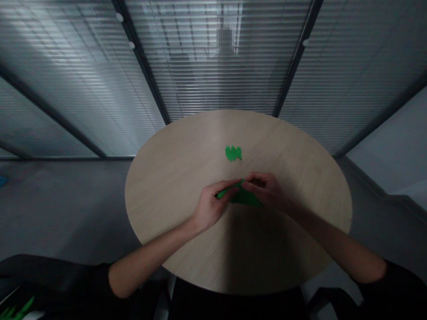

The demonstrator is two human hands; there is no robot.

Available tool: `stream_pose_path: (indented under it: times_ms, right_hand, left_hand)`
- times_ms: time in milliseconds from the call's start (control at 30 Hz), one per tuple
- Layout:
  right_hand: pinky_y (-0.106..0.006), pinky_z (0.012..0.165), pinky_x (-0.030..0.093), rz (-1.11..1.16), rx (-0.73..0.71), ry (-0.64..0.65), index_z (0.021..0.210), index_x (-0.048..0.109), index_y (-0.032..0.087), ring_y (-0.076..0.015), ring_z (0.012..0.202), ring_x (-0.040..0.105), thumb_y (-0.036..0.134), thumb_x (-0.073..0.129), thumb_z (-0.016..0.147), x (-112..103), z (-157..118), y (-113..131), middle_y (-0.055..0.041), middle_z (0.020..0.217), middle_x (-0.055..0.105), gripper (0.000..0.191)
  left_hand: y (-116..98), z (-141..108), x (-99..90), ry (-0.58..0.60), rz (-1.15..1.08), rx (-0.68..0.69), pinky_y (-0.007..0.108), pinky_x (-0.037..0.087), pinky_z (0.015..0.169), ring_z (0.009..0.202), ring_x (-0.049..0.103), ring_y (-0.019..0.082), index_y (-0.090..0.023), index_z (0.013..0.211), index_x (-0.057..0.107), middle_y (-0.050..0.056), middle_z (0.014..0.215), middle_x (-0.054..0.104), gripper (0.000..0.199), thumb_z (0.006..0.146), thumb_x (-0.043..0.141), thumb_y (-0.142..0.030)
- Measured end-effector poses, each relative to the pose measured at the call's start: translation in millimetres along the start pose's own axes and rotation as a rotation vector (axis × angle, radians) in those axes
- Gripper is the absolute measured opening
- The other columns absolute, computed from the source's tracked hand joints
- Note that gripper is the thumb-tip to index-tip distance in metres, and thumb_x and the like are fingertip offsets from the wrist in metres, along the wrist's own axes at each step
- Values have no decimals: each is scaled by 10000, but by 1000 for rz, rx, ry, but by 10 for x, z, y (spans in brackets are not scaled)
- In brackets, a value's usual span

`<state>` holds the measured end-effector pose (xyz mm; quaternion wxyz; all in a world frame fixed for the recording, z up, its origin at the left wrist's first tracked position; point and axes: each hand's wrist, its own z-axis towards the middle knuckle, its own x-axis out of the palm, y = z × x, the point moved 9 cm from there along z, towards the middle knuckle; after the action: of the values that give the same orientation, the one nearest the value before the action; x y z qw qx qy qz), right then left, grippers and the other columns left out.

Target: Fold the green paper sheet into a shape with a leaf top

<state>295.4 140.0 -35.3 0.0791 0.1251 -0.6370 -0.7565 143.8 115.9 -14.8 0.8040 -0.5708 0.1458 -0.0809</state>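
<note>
A green sheet (246, 198), which looks like folded paper, is held between my two hands above the middle of the round table. My left hand (213, 202) pinches its left part between thumb and fingers. At its upper edge, my right hand (265, 189) grips with thumb and fingertips close together. The sheet's lower part spreads in a pointed shape toward the right, partly behind my right hand. Beyond my hands lies a small green piece with jagged, leaf-like edges (233, 153), flat on the tabletop and touched by neither hand.
The round wooden table (173, 164) stands before glass partitions with blinds (213, 89). My shadow falls across its near part. Green leaf-like shapes (20, 309) show at the lower left corner. Something blue (2, 181) lies on the floor at far left.
</note>
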Motion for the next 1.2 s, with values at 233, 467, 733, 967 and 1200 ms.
stream_pose_path:
  times_ms: [233, 467, 733, 967, 1200]
  right_hand:
    - [-231, 524, 426, -12, 22, -10, 768, 708, 200, -117, 602, 542, 498, 802, 807, -1, -4, 26, 3, 689, 628, 315]
    - [-225, 518, 409, -1, 4, -1, 755, 691, 193, -103, 580, 517, 476, 793, 809, 16, 7, 64, 11, 668, 604, 306]
    - [-217, 517, 408, 3, 0, 4, 753, 685, 188, -98, 577, 518, 467, 784, 824, 9, 6, 45, 16, 665, 597, 305]
    - [-219, 539, 441, 23, 7, 11, 795, 703, 192, -105, 596, 559, 469, 795, 822, 18, 7, 27, 9, 697, 637, 294]
    - [-234, 576, 477, 63, 20, -13, 813, 713, 189, -117, 627, 606, 431, 803, 802, -17, 20, 51, -7, 736, 686, 259]
  left_hand:
    - [-20, 0, -6, -4, 21, -7, 348, 616, 949, 1051, 770, 236, -174, 1171, 789, 86, 1174, 808, 246, 981, 655, -255]
    - [3, 5, -4, 2, 18, -10, 327, 619, 931, 1054, 769, 230, -159, 1187, 783, 96, 1183, 804, 262, 982, 653, -260]
    - [7, 3, -13, 3, 42, 18, 344, 626, 938, 1042, 775, 244, -150, 1198, 782, 107, 1181, 804, 278, 985, 653, -274]
    - [-5, 3, 7, 11, 22, -1, 353, 633, 924, 1037, 774, 248, -157, 1194, 784, 109, 1180, 803, 279, 985, 644, -279]
    - [70, -2, 2, 9, -1, -86, 263, 636, 704, 790, 758, 176, -157, 1203, 757, 105, 1086, 808, 311, 933, 709, -302]
